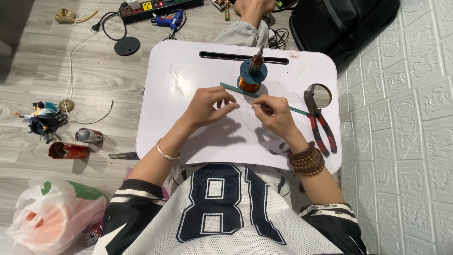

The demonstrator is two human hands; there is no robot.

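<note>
Both hands, left hand (207, 106) and right hand (276, 115), hover close together, fingers pinched.

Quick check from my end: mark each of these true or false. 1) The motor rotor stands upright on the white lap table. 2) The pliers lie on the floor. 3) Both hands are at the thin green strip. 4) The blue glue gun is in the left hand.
1) True: the motor rotor stands upright on the white lap table.
2) False: the pliers lie on the table's right side.
3) True: the left hand and right hand pinch the green strip.
4) False: the glue gun lies on the floor beyond the table.
</note>
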